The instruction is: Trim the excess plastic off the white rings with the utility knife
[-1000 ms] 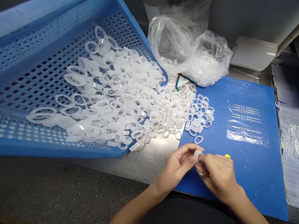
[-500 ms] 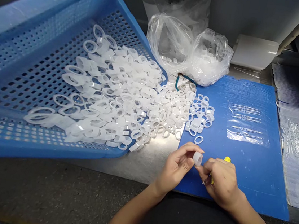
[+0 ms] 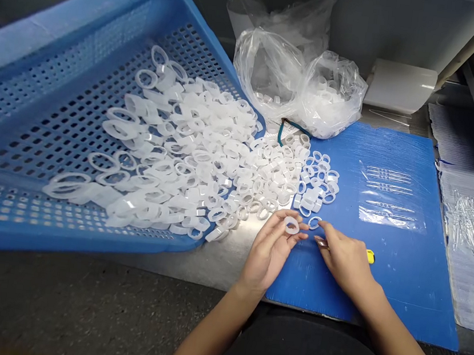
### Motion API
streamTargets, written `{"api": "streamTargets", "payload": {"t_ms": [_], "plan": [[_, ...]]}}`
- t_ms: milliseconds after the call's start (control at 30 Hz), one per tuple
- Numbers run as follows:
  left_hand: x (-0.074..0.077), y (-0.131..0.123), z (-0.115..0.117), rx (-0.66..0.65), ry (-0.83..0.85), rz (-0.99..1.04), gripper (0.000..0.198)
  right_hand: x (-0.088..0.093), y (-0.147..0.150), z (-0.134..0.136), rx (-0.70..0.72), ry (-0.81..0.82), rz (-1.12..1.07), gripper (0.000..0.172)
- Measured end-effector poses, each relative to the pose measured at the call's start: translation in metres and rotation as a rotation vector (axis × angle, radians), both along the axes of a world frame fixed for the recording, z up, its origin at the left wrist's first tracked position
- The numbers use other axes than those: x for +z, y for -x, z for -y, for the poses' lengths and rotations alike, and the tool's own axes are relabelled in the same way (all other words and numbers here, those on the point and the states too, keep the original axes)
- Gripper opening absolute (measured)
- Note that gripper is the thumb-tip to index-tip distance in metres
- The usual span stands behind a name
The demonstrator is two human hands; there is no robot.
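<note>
My left hand (image 3: 271,245) pinches a white translucent ring (image 3: 291,225) between thumb and fingers, its opening turned up toward the camera. Just to the right, my right hand (image 3: 345,257) is closed on a small cutter with a metallic tip (image 3: 321,242); its yellow end (image 3: 370,256) sticks out past the hand. A single loose ring (image 3: 314,223) lies on the blue mat (image 3: 399,266) between my fingertips, near the right index finger. A pile of similar rings (image 3: 272,173) spreads beyond my left hand.
A tilted blue basket (image 3: 65,24) full of larger rings fills the left side. Clear plastic bags (image 3: 333,97) with rings stand behind. Thin clear pieces (image 3: 386,187) lie on the mat, and more pieces (image 3: 470,222) lie at the right.
My left hand has moved left and slightly up, turning the ring to face the camera. The right hand has drawn apart from that ring and its fingers point further up.
</note>
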State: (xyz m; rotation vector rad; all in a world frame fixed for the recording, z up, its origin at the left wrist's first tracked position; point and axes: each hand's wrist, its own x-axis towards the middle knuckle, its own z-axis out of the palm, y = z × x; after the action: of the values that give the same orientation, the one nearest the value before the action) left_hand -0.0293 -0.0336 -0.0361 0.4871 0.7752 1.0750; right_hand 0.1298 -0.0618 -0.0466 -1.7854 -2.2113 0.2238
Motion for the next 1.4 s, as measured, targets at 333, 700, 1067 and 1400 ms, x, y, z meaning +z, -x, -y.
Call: {"api": "streamTargets", "payload": {"t_ms": [333,700,1067,1400], "plan": [[-0.006,0.003,0.006,-0.131,-0.168,-0.346,0.027,0.01,-0.003,0.004,0.08,-0.13,-0.194,0.02],[0.006,0.002,0.014,-0.201,-0.39,-0.276,0.033,0.043,-0.009,0.022,-0.055,0.027,-0.857,0.011],[0.007,-0.005,0.018,-0.172,-0.492,-0.279,0.032,0.043,-0.001,0.017,-0.023,0.537,-1.239,0.033],[0.006,-0.004,0.02,-0.126,-0.596,-0.398,0.03,0.039,-0.004,0.019,-0.051,0.61,-1.326,0.035]]}}
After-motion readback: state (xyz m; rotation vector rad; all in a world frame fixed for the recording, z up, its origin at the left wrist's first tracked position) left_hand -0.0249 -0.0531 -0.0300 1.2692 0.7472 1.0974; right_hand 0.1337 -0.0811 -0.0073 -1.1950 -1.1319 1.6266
